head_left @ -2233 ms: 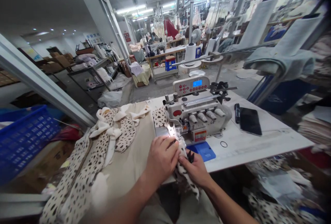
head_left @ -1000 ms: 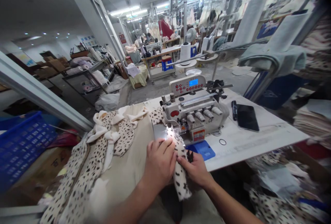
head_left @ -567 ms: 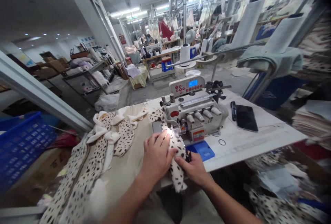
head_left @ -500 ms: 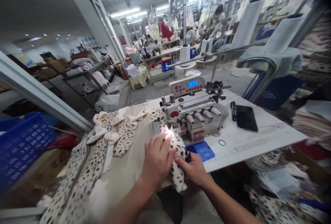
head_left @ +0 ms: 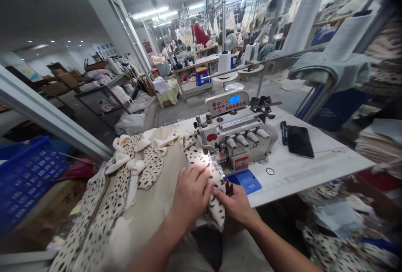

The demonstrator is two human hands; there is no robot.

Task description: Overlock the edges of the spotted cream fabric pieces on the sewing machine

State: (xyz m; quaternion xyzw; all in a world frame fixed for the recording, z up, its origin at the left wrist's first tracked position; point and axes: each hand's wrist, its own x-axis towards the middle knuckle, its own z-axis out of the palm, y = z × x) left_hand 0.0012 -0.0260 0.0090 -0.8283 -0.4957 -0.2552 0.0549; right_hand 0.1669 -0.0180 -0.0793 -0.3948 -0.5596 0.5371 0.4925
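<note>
Work station, garment floor: one overlock sewing machine (head_left: 234, 138), cream body with red-buttoned control panel (head_left: 226, 102) and blue digital display, set toward the far edge of a white tabletop (head_left: 301, 175). Item of interest: one spotted fabric strip (head_left: 201, 159), cream with dark spots, lying on the near left part of the tabletop, its far end running up to the machine's lit presser foot (head_left: 216, 157) and its near end hanging over the near edge. Left hand (head_left: 191, 194): flat on the strip, fingers close together and pressing down, not gripping. Right hand (head_left: 234, 207): fingers narrowed against the strip's right edge, holding it, just below the presser foot. Small black thread snips (head_left: 229, 188) stand at the right fingertips; whether they are held cannot be told. Also on the tabletop: a blue pad (head_left: 246, 181) near the front edge, just right of the strip; a thin black ring (head_left: 270, 171); a black phone (head_left: 300, 141) and a black marker (head_left: 284, 133) lying side by side, right of the machine. Left of the hands: a cream fabric panel (head_left: 150, 217) and a spotted garment (head_left: 94, 217), draped over the left edge. Beyond that edge: a blue plastic crate (head_left: 28, 180).
</note>
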